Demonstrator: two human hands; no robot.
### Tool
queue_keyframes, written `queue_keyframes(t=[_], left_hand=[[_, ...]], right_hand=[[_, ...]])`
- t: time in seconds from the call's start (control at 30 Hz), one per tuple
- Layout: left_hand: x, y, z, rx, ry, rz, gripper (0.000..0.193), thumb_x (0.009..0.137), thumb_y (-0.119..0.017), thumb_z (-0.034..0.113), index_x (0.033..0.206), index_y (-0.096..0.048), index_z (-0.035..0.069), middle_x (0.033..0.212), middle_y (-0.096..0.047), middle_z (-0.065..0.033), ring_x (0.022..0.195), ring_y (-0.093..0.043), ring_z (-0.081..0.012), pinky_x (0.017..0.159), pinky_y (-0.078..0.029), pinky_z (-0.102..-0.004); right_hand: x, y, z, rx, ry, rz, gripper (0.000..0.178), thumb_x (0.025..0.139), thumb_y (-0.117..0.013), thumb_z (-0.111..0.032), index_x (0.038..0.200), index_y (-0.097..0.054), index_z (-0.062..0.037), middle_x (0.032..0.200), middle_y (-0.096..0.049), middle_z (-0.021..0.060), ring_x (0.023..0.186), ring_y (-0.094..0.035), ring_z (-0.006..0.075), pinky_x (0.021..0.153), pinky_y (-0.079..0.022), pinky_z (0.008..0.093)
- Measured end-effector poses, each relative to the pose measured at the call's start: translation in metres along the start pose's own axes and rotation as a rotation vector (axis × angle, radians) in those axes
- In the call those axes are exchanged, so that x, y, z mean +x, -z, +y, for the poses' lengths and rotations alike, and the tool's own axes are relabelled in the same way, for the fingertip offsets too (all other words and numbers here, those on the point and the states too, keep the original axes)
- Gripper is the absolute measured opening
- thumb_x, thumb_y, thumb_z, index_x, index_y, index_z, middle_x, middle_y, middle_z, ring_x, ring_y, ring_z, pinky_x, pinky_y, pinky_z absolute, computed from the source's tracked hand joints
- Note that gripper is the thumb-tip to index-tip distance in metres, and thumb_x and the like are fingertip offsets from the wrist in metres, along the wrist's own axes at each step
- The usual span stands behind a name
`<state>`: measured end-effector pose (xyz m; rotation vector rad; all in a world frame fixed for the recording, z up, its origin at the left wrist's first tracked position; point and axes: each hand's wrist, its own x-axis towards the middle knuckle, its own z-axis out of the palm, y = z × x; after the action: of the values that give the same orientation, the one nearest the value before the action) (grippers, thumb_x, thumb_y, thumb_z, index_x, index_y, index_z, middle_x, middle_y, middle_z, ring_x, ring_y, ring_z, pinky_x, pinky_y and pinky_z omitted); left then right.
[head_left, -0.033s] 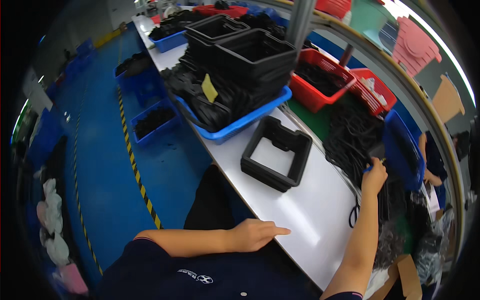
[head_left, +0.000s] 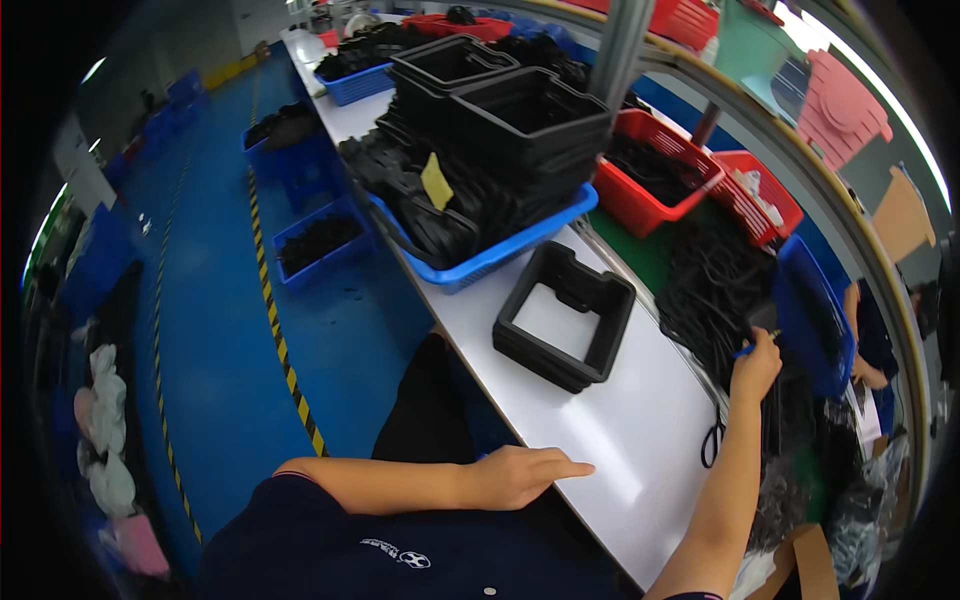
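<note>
My left hand [head_left: 525, 478] rests over the near edge of the white table [head_left: 610, 480]. Its index finger points right and the others look loosely bent, with nothing visible in them. Across the table, my right hand [head_left: 757, 366] is closed on a small blue tool [head_left: 743, 351] with a yellow tip, mostly hidden by the fingers. Tangled black strips [head_left: 705, 290] lie beside that hand. A few stacked square black frames [head_left: 550, 362] sit on the table between my hands and a blue basket [head_left: 470, 270]. Black-handled scissors [head_left: 712, 445] lie near my right forearm.
More black frames [head_left: 530, 130] are piled high in the blue basket. Red baskets [head_left: 660, 200] stand behind the table, and a tilted blue bin [head_left: 815, 315] is right of my right hand. A metal post [head_left: 615, 60] rises at the back. Another person's arm [head_left: 868, 372] shows far right.
The whole view has shifted slightly right and down. My hands keep nearly the same poses, and the black frames stay in place on the table.
</note>
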<state>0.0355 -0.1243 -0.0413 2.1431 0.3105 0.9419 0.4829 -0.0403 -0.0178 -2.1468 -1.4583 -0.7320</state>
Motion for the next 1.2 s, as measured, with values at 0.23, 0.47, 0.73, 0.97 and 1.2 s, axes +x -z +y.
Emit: queue_keyframes(t=[0.23, 0.47, 0.73, 0.97, 1.2], left_hand=[[0.016, 0.006, -0.008, -0.216, 0.278, -0.08, 0.033, 0.098, -0.056, 0.004, 0.13, -0.062, 0.006, 0.111, -0.064, -0.0107, 0.089, -0.066, -0.0206, 0.079, -0.053, -0.0308], [0.058, -0.011, -0.004, -0.899, 0.669, -0.226, 0.042, 0.104, -0.055, 0.027, 0.14, -0.052, 0.006, 0.107, -0.063, -0.0056, 0.089, -0.061, -0.0138, 0.081, -0.052, -0.0289], [0.049, -0.035, -0.025, -1.229, 0.963, -0.027, 0.042, 0.102, -0.061, 0.035, 0.131, -0.05, 0.006, 0.105, -0.06, -0.0011, 0.092, -0.059, -0.0079, 0.081, -0.055, -0.0269], [0.044, -0.028, -0.02, -1.224, 0.915, -0.101, 0.065, 0.1, -0.062, 0.014, 0.156, -0.031, 0.011, 0.121, -0.055, -0.003, 0.101, -0.058, -0.0081, 0.093, -0.055, -0.0285], [0.051, -0.025, -0.031, -1.188, 0.901, 0.024, 0.043, 0.096, -0.065, 0.007, 0.136, -0.049, -0.001, 0.12, -0.06, -0.0056, 0.113, -0.06, -0.0137, 0.1, -0.054, -0.0321]], right_hand=[[0.014, 0.057, -0.005, 0.811, -0.262, 0.287, 0.027, 0.098, -0.063, -0.009, 0.123, -0.062, 0.0018, 0.115, -0.067, 0.0121, 0.105, -0.063, 0.0195, 0.094, -0.047, 0.03], [-0.076, 0.162, -0.089, 0.593, 0.193, -0.009, 0.021, 0.093, -0.066, 0.001, 0.114, -0.065, 0.004, 0.108, -0.067, 0.0128, 0.1, -0.064, 0.0211, 0.089, -0.049, 0.031], [-0.124, 0.192, -0.121, 0.765, 0.287, -0.812, 0.035, 0.092, -0.064, -0.004, 0.127, -0.063, -0.0042, 0.101, -0.068, 0.0163, 0.09, -0.065, 0.0286, 0.081, -0.05, 0.0363], [-0.149, 0.146, -0.123, 1.116, 0.015, -0.587, 0.053, 0.105, -0.05, -0.043, 0.143, -0.055, -0.0057, 0.116, -0.067, 0.0148, 0.1, -0.064, 0.0231, 0.086, -0.051, 0.0317], [-0.174, 0.136, -0.153, 1.187, -0.216, -0.393, 0.017, 0.092, -0.066, 0.004, 0.108, -0.063, 0.0048, 0.094, -0.066, 0.0083, 0.085, -0.064, 0.0118, 0.076, -0.05, 0.0243]])
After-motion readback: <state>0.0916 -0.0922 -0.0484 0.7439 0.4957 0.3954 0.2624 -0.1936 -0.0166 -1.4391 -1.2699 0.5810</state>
